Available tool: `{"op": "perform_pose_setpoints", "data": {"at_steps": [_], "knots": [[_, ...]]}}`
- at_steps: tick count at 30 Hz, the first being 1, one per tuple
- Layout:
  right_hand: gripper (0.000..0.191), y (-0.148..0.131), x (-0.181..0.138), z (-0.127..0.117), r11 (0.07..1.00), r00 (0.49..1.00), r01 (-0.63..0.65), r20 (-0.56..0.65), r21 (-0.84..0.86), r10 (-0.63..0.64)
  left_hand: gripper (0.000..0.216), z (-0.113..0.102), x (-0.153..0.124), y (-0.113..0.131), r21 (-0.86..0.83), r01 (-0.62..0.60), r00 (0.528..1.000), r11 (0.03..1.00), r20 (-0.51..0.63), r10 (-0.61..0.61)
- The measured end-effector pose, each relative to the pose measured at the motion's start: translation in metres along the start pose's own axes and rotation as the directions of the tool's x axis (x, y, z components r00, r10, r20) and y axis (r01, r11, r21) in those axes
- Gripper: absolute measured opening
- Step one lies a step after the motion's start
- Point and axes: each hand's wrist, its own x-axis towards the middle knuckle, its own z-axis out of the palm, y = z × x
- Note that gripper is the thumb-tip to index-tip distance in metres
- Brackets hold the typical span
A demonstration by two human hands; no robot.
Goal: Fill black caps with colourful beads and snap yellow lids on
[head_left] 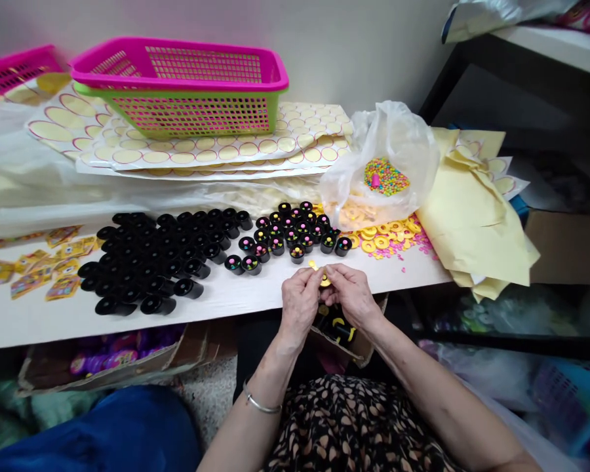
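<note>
Over the table's front edge, my left hand (299, 298) and my right hand (353, 296) meet with fingers closed around a small yellow round cap (325, 280). My fingers hide its lower part, so I cannot tell whether it sits on a black cup. Just beyond my hands stand several black cups (297, 254) with pink and coloured bits inside. Yellow rings (368, 246) and tiny pink pieces (396, 248) lie heaped to the right. Below my hands, a cardboard box (361, 357) holds black pieces with yellow parts.
Many more black cups (147, 262) crowd the table (236, 295) at left, beside yellow packets (63, 286). Behind stand a pink and green basket (191, 108) on printed sheets (206, 157) and a plastic bag (413, 141) of coloured beads (386, 177). Yellow paper (476, 216) overhangs at right.
</note>
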Motion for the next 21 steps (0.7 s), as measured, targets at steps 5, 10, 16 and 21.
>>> {"op": "perform_pose_setpoints", "data": {"at_steps": [5,10,16,21], "knots": [[0.026,-0.006,0.002,0.007,1.0,0.998,0.004,-0.061,0.005,-0.004,0.031,0.005,0.004,0.001,-0.067,0.088,0.995,0.994,-0.05,-0.092],[0.027,-0.003,0.004,0.01,0.999,0.995,-0.032,-0.095,0.009,0.032,0.032,0.008,0.007,-0.001,-0.176,0.199,0.975,0.964,-0.059,-0.212],[0.027,0.003,0.0,0.009,0.998,0.998,-0.003,-0.058,0.056,0.006,0.027,-0.002,0.002,-0.002,-0.053,-0.032,0.997,0.998,0.065,0.035],[0.023,-0.002,-0.014,0.008,0.996,0.998,-0.052,-0.027,0.072,0.054,0.047,-0.01,0.002,-0.013,-0.137,-0.028,0.988,0.99,0.147,0.048]]}}
